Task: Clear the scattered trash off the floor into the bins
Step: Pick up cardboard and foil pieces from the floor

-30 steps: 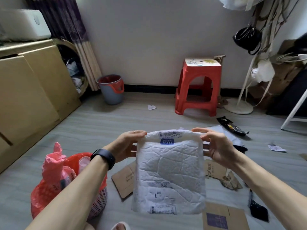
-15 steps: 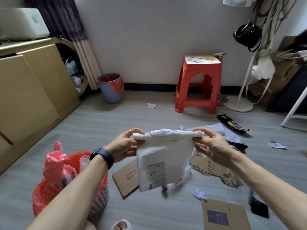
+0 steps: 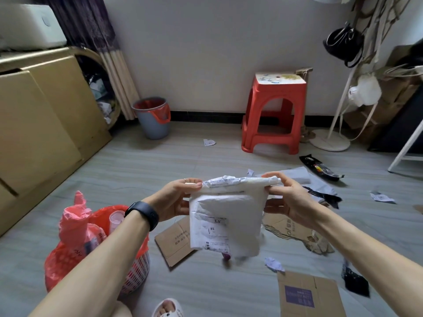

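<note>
**Over the middle of the floor (image 3: 160, 170), two hands are holding up a white mailer (image 3: 225, 216)**

Between the two hands, well clear of the floor, the white mailer is hanging down with its top edge folded over and its printed labels facing the camera. The left hand (image 3: 176, 200), with a black watch (image 3: 143, 213) on its wrist, is pinching the left end of that folded edge, fingers curled over the top. The right hand (image 3: 288, 200) is pinching the right end, fingers curled round it.

Down behind the mailer, a flat cardboard piece (image 3: 174, 243) is lying on the floor, and a torn cardboard sheet (image 3: 295, 232) is lying off to its right. At the near edge of the floor, a cardboard panel with a purple label (image 3: 306, 294) is lying flat. A crumpled paper scrap (image 3: 273, 264) is sitting just beyond it and a black scrap (image 3: 356, 282) just to its right.

At the near left corner, a lattice basket (image 3: 137, 271) lined with a red bag is standing with trash inside. Along the far edge, by the wall, a grey bin (image 3: 153, 117) with a red liner is standing well apart from a red stool (image 3: 274, 110). A small paper scrap (image 3: 208, 142) is lying between them. Toward the right edge, a black wrapper (image 3: 320, 168), a grey plastic bag (image 3: 297, 177) and another paper scrap (image 3: 381, 197) are lying on the floor.
</note>
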